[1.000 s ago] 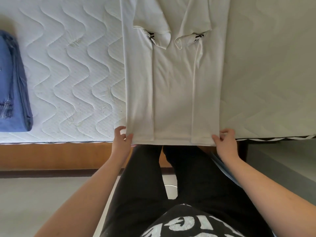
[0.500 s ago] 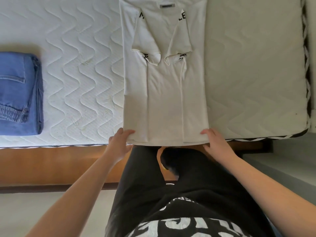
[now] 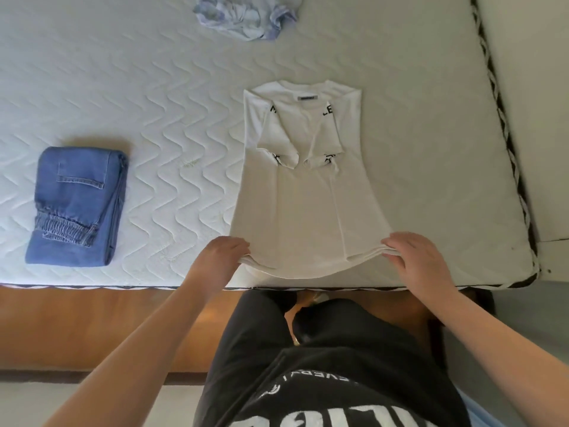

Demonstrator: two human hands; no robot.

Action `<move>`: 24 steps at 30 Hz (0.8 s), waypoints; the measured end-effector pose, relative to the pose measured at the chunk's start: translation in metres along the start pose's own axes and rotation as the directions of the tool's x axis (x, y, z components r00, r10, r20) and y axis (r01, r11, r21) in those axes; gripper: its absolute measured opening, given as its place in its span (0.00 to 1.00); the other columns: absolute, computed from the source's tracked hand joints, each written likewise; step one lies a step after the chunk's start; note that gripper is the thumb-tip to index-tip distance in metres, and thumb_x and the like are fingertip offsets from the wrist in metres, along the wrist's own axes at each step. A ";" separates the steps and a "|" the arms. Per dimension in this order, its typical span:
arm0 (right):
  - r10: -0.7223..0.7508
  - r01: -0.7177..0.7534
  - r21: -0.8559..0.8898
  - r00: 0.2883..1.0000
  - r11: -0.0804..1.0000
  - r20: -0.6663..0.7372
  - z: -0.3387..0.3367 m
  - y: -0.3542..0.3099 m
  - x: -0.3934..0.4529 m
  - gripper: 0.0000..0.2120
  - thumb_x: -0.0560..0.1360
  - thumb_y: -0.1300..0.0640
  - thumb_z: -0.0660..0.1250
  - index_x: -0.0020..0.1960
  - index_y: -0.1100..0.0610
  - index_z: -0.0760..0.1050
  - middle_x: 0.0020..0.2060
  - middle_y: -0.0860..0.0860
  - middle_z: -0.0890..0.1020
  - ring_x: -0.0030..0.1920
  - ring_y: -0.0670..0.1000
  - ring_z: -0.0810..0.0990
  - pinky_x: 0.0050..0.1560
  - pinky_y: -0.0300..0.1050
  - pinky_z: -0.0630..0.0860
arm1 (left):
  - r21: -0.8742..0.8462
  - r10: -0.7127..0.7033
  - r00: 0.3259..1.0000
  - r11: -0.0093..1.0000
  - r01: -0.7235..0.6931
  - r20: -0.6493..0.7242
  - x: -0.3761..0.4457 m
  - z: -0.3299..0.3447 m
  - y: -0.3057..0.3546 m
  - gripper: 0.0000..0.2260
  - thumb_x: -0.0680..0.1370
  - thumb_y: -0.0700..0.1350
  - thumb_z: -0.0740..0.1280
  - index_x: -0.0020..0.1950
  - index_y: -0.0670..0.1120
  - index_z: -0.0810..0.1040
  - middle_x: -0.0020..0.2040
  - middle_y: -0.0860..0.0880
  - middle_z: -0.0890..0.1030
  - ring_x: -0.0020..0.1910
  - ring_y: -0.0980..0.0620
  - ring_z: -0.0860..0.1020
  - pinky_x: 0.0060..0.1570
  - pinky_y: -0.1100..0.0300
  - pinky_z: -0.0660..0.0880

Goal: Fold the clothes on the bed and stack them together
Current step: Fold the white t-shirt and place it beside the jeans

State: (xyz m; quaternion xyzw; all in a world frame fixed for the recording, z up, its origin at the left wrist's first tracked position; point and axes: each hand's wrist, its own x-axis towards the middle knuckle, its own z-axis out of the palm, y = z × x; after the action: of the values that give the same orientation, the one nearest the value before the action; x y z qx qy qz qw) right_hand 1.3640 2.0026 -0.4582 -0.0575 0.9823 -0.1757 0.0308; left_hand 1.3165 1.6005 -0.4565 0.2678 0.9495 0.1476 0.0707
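Note:
A white T-shirt lies lengthwise on the mattress, its sides and sleeves folded in over its middle, collar away from me. My left hand grips the hem's left corner and my right hand grips the right corner. The hem is lifted slightly off the mattress and sags between them. Blue jeans sit folded at the left. A crumpled pale blue garment lies at the far edge.
The mattress's near edge runs over a wooden bed frame. Its right edge borders a pale wall or panel. My legs in black clothing stand against the frame.
Both hands closed on the hem corners and raised them off the mattress, moving them away from the near edge. The camera view pulled back, bringing the far garment into sight.

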 end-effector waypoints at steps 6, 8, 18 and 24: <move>-0.150 0.150 0.026 0.989 0.988 0.012 -0.055 -0.014 -0.021 0.11 0.76 0.54 0.69 0.54 0.57 0.84 0.41 0.51 0.85 0.40 0.54 0.83 0.43 0.49 0.77 | -0.060 -0.159 0.952 0.982 0.180 0.260 -0.023 -0.054 0.006 0.11 0.81 0.48 0.66 0.62 0.55 0.81 0.54 0.55 0.85 0.52 0.48 0.82 0.54 0.57 0.75; -0.142 0.140 0.046 0.989 0.989 0.040 -0.066 -0.018 -0.033 0.10 0.73 0.58 0.74 0.54 0.57 0.84 0.42 0.50 0.86 0.41 0.55 0.84 0.44 0.52 0.79 | -0.114 -0.138 0.954 0.978 0.174 0.267 -0.031 -0.070 0.008 0.11 0.81 0.48 0.66 0.62 0.56 0.81 0.54 0.56 0.85 0.51 0.50 0.83 0.53 0.58 0.75; -0.040 0.036 0.093 0.998 0.995 0.042 -0.090 -0.043 -0.032 0.07 0.73 0.53 0.72 0.48 0.53 0.86 0.38 0.46 0.85 0.37 0.50 0.82 0.39 0.37 0.69 | -0.150 -0.108 0.875 0.968 0.201 0.473 -0.034 -0.093 0.005 0.10 0.81 0.55 0.63 0.60 0.61 0.81 0.48 0.61 0.85 0.40 0.65 0.78 0.46 0.72 0.66; 0.114 -0.135 0.088 0.972 0.987 0.206 -0.095 -0.057 0.008 0.08 0.76 0.56 0.71 0.54 0.51 0.84 0.48 0.46 0.86 0.48 0.51 0.83 0.45 0.42 0.73 | -0.175 -0.038 0.876 0.975 0.139 0.481 0.022 -0.107 -0.027 0.12 0.83 0.52 0.61 0.63 0.61 0.79 0.57 0.62 0.82 0.56 0.59 0.80 0.59 0.63 0.73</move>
State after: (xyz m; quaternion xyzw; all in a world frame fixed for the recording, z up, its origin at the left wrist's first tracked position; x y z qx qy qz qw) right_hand 1.3546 1.9811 -0.3499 -0.0114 0.9657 -0.2163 0.1434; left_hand 1.2618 1.5639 -0.3655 0.2432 0.8941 0.1708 0.3350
